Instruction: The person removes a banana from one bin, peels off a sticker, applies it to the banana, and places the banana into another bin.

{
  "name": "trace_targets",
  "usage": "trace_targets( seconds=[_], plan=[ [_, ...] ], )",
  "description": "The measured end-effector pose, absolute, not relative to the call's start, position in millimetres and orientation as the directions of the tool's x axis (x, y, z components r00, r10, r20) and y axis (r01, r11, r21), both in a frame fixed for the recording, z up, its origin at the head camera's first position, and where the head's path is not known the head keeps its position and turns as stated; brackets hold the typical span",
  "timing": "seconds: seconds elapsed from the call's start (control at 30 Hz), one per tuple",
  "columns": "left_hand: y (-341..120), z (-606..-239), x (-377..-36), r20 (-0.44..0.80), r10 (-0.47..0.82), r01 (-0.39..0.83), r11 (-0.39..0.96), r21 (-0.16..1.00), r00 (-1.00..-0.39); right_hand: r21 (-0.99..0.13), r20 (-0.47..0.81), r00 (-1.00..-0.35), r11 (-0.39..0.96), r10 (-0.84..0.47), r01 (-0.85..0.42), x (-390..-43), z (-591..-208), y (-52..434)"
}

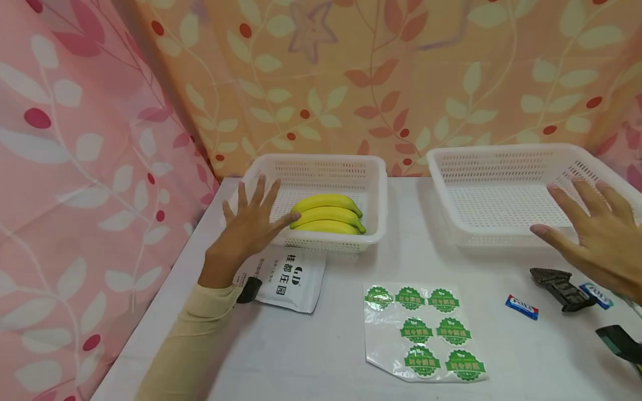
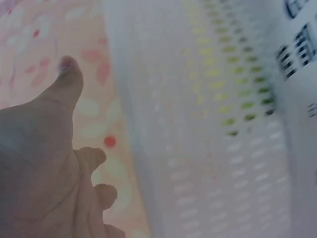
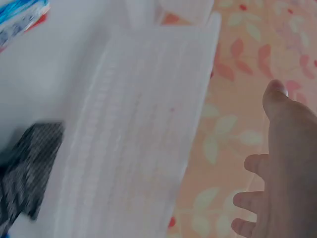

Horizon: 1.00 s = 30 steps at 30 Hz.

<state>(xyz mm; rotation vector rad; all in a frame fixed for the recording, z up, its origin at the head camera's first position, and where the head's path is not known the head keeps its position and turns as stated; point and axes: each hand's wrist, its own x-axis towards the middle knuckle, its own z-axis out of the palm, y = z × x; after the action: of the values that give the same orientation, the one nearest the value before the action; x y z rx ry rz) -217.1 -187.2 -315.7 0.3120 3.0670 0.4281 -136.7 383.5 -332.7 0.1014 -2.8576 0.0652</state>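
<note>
My left hand (image 1: 248, 228) is spread with straight fingers over the left side of a white plastic basket (image 1: 321, 167). Three yellow bananas (image 1: 328, 214) lie inside that basket, close to my thumb tip. Whether the thumb touches them I cannot tell. Under my left wrist lies a white packet (image 1: 298, 281) with black lettering. On the other side, my right hand (image 1: 602, 234) spreads its fingers over the right part of a second white basket (image 1: 506, 161), whose visible floor is bare. Both wrist views show the hands (image 2: 44, 144) (image 3: 292, 168) holding nothing.
A clear sheet (image 1: 378, 340) of round green stickers lies between the baskets, nearer the front. To its right are a small blue-and-red wrapped piece (image 1: 522, 307), a black textured object (image 1: 564, 289) and another blue wrapper (image 1: 596, 295). A floral curtain (image 1: 371, 83) hangs behind the baskets.
</note>
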Motion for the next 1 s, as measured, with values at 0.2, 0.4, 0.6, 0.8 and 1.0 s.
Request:
trace_targets(
  seconds=[0.2, 0.4, 0.6, 0.8, 1.0],
  plan=[
    [-222.0, -304.9, -232.7, -0.039, 0.157, 0.125, 0.893, 0.432, -0.987, -0.132, 0.370, -0.917, 0.969, -0.147, -0.208, -142.5, -315.0, 344.5],
    [-250.8, -313.9, -237.2, -0.062, 0.211, 0.135, 0.797, 0.588, -0.975, -0.314, 0.407, -0.876, 0.860, -0.260, -0.402, -149.4, -305.7, 302.8],
    [-260.4, -320.3, -235.9, -0.077, 0.257, 0.139, 0.724, 0.675, -0.963, -0.443, 0.365, -0.878, 0.772, -0.310, -0.457, -164.6, -299.1, 257.8],
    [-268.5, -321.8, -234.8, -0.072, 0.280, 0.162, 0.726, 0.669, -0.957, -0.486, 0.331, -0.872, 0.727, -0.361, -0.485, -191.9, -300.8, 215.2],
    [-279.7, -323.3, -232.1, -0.094, 0.294, 0.147, 0.700, 0.699, -0.951, -0.557, 0.221, -0.879, 0.685, -0.423, -0.470, -214.5, -303.5, 174.8]
  ],
)
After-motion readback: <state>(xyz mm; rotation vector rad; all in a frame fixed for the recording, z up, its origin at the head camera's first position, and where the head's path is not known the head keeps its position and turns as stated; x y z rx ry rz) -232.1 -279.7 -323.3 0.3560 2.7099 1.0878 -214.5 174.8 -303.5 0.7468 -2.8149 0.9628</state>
